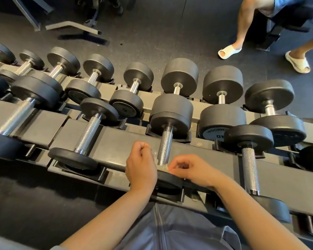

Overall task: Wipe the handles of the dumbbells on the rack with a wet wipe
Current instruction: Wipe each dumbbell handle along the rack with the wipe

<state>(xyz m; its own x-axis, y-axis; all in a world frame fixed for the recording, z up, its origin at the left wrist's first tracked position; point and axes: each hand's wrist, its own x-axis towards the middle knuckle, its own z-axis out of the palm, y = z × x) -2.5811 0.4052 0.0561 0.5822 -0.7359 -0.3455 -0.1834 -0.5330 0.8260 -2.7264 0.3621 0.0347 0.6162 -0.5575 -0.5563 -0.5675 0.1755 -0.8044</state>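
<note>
Underfoot, dark speckled rubber floor (152,42) runs beyond a two-tier grey steel rack (116,141) that crosses the view from left to lower right. Black round-headed dumbbells sit in cradles on both tiers, knurled chrome handles pointing away from the viewer. Centre, near tier: one dumbbell handle (165,145) stands between the two hands. Left hand (141,166) hovers just left of the handle, fingers curled into a loose fist; nothing visible inside it. Right hand (190,168) pinches a small whitish wet wipe (163,167) at the near end of that handle, just above the near weight head (wipe mostly hidden, partly blurred). Far left, a grey bench frame foot (74,27) on the floor. Far right, another person's legs in pale slides (229,51).
</note>
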